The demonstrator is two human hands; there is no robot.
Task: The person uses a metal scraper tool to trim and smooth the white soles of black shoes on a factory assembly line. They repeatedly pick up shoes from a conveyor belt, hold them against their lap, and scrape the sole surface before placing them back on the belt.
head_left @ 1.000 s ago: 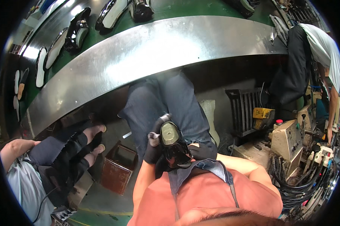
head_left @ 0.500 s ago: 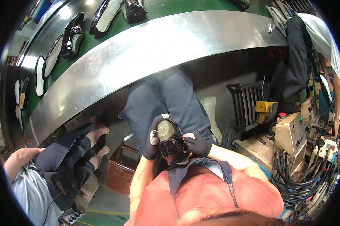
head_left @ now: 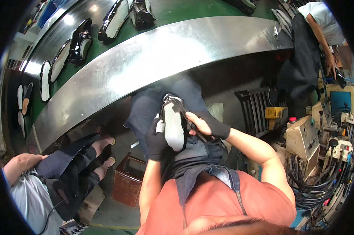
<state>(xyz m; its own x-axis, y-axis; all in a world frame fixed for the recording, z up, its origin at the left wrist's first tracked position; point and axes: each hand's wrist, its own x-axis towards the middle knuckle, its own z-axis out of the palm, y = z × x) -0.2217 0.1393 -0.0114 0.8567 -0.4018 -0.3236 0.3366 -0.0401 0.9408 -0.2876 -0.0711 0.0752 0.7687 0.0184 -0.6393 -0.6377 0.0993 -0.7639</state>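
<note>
Over my lap, a black shoe [head_left: 173, 127] lies with its pale sole turned up and its narrower end pointing away from me. My left hand [head_left: 156, 141], in a black fingerless glove with white wrapping on a finger, is closed around the shoe's left side. My right hand [head_left: 208, 124], gloved the same way, grips the dark handles of what look like pincers [head_left: 183, 107]. Their metal head rests against the far end of the shoe, at the edge of the sole. The right fingers partly cover the handles.
Beyond my knees runs a metal-edged bench [head_left: 153, 55] with a green belt [head_left: 181, 9] bearing several black shoes [head_left: 81, 41]. A co-worker [head_left: 63, 172] sits at left, near a brown box [head_left: 126, 182]. Another person [head_left: 322, 27] works at right, beyond a machine [head_left: 302, 137] with hoses.
The shoe has turned so its pale sole faces up, and it lies farther from my body. My right hand has moved away from me and now shows the pincers at the shoe's far end.
</note>
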